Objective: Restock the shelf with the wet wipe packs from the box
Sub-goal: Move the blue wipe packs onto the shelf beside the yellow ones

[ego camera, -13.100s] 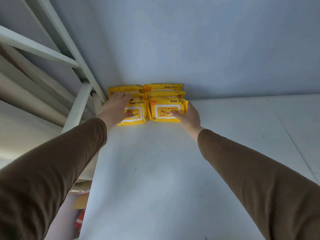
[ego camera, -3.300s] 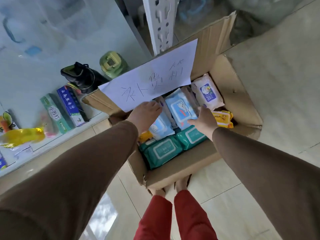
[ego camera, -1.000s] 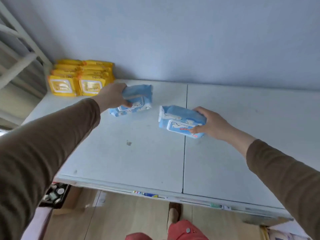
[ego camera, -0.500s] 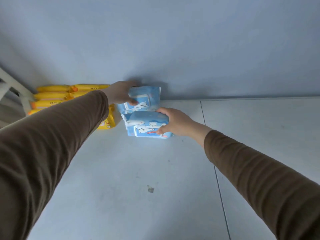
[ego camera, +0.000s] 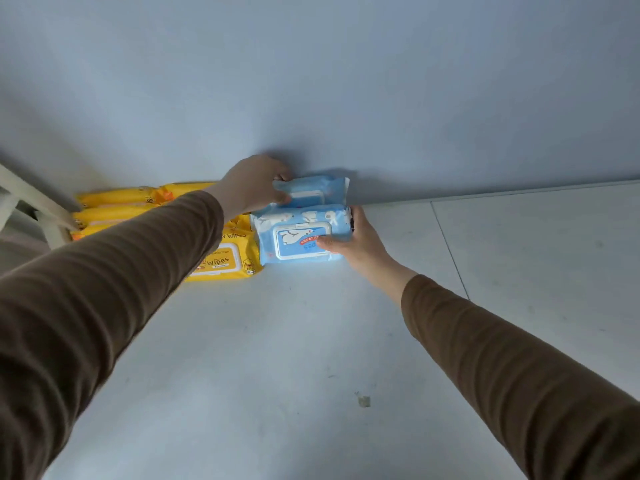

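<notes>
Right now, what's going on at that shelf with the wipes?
A person is stocking wet wipe packs on a white shelf. The left hand grips the rear blue pack at the back wall, while the right hand holds the front blue pack just before it. Both sit directly right of the yellow packs already stacked there.

Soft, cool, even daylight lit the scene without glare. Diffuse shadows lay on the wall behind the left hand and blue packs. Focus was fairly sharp; wide-angle distortion stretched the sleeves near the frame edges.
</notes>
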